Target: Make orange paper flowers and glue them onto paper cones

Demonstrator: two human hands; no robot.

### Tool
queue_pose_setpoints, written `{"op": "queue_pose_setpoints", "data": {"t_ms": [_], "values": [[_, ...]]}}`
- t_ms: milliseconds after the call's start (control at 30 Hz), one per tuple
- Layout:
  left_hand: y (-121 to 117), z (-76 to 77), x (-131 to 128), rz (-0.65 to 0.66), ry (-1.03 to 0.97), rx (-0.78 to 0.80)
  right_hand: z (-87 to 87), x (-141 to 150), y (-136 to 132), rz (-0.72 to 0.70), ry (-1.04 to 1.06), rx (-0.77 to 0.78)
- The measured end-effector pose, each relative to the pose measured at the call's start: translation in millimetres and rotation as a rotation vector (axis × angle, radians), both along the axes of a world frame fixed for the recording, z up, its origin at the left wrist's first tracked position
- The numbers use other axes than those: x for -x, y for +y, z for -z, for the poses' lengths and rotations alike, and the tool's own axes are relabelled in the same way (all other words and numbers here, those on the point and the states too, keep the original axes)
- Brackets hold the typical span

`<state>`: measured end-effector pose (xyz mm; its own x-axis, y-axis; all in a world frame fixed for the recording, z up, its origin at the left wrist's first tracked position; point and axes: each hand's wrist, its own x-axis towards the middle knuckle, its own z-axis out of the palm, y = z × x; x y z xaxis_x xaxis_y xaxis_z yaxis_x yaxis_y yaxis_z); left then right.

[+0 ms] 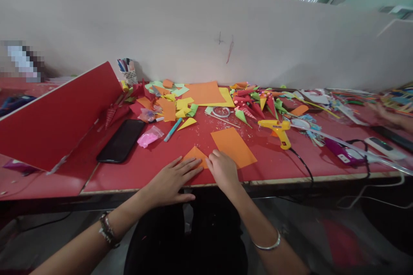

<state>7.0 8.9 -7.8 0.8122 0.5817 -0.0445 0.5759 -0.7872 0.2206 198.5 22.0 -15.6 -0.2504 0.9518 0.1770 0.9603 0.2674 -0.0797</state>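
Note:
A small folded piece of orange paper (196, 153) lies at the table's front edge with its point facing away from me. My left hand (172, 178) rests flat across its left side, fingers stretched out. At its right side my right hand (223, 171) is closed, with the fingers curled and the thumb at the paper's edge. Part of the folded piece is hidden under both hands. A larger orange sheet (234, 147) lies flat just beyond and to the right, partly covered by my right hand.
A black phone (121, 141), a pink packet (150, 136) and a teal marker (173, 129) lie left. To the right sits a yellow glue gun (276, 132) with its cord over the table edge. Colourful paper cones (254, 102) are heaped behind. Another person's hand (382, 114) shows far right.

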Motion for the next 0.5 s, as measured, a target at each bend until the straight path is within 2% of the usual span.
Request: {"op": "queue_pose_setpoints", "data": {"t_ms": [267,400,500], "values": [[-1,-10.3,49,-0.046,0.037,0.018,4.9,-2,2,-0.014,-0.008,-0.007],[-4,-8.0,57,-0.072,0.044,0.015,-0.8,0,-3,-0.022,0.027,-0.085],[-5,-6.0,56,-0.079,0.017,0.013,-5.8,6,-19,-0.144,0.060,-0.189]]}}
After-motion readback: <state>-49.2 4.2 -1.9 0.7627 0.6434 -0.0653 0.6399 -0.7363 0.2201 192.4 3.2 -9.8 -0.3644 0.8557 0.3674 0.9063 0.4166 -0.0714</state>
